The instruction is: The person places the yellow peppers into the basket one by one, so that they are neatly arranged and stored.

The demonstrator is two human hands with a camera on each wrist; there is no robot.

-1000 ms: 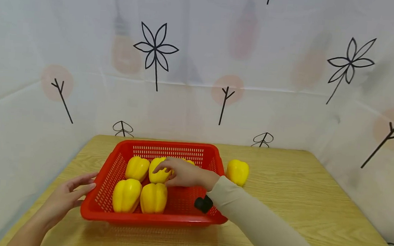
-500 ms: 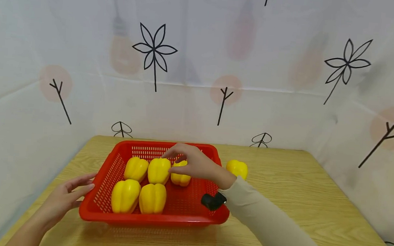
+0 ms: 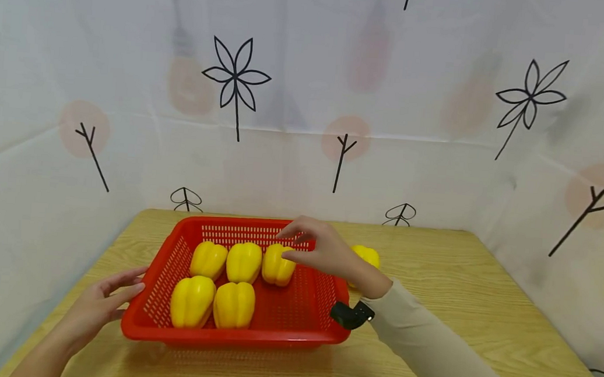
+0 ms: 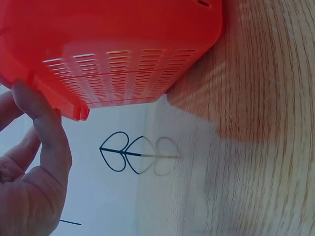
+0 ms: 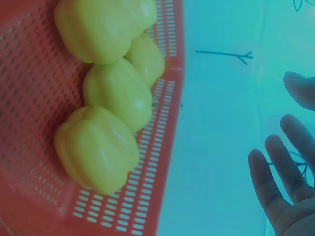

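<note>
Several yellow bell peppers lie in a red perforated plastic basket (image 3: 234,337): three along the back, two in front. My right hand (image 3: 324,248) is raised over the basket's back right part, fingers apart and holding nothing. Its thumb tip overlaps the back right bell pepper (image 3: 277,267) in the head view. In the right wrist view the fingers are spread, away from the bell peppers (image 5: 98,150). At the basket's left side, my left hand (image 3: 96,302) rests its loosely bent fingers against the rim; the left wrist view shows a fingertip (image 4: 23,93) right at the rim.
Another yellow bell pepper (image 3: 367,255) sits on the wooden table (image 3: 461,316) just right of the basket, partly hidden by the right wrist. A white patterned cloth (image 3: 298,95) hangs behind the table and along both sides.
My right hand has moved right and back, away from the middle bell peppers, uncovering the back right one. The left hand stays at the basket rim.
</note>
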